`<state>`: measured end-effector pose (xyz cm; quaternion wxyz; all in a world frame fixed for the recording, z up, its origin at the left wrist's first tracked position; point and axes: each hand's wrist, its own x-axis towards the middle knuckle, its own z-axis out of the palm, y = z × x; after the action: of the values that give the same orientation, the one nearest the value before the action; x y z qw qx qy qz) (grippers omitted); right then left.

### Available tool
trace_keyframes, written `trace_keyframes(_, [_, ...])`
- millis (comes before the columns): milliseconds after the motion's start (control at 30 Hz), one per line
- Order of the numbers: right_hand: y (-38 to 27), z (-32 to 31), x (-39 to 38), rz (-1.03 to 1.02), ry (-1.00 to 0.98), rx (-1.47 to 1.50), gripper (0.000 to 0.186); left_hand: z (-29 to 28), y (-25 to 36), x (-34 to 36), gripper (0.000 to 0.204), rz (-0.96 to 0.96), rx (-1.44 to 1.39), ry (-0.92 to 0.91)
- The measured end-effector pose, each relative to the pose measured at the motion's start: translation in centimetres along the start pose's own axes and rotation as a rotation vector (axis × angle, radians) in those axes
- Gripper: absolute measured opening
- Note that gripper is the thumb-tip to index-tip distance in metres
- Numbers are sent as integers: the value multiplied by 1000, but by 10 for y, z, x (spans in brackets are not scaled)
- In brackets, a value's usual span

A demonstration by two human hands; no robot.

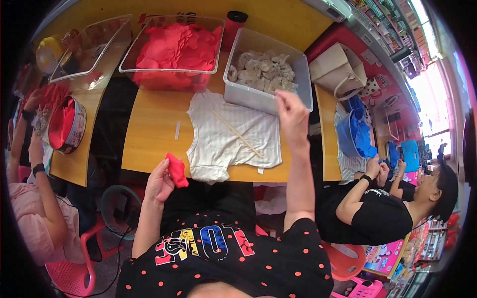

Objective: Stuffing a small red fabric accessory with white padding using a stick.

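Note:
My left hand point(160, 182) is closed round a limp red balloon point(177, 170), at the near edge of the table. My right hand point(292, 115) is raised by the near right corner of a clear plastic box point(268, 103), its fingers pinched together; whether anything small is between them I cannot make out. Crumpled whitish, translucent pieces point(266, 72) fill part of that box. A white striped shirt point(208, 141) lies flat on the table between my hands, with a thin wooden stick point(238, 134) across it. Behind it, a clear bin point(174, 79) is heaped with flat red balloons point(174, 47).
A narrow white strip point(177, 130) lies on the wooden table point(149, 129). A dark-lidded red cup point(233, 30) stands between the boxes. On the right are a cream handbag point(338, 69) and a co-worker point(382, 213) with a blue bucket point(350, 134). Another person point(44, 218) works at left beside a round tin point(74, 126).

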<state>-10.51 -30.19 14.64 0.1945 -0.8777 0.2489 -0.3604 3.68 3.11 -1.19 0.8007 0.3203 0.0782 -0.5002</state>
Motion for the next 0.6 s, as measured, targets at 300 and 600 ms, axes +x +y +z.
trace_keyframes(300, [157, 74, 146, -335, -482, -356, 38, 9, 9, -16, 27, -4, -95, 74])
trace_keyframes(600, [189, 99, 177, -53, -789, -351, 45, -4, 13, -47, 26, 144, -130, 126])
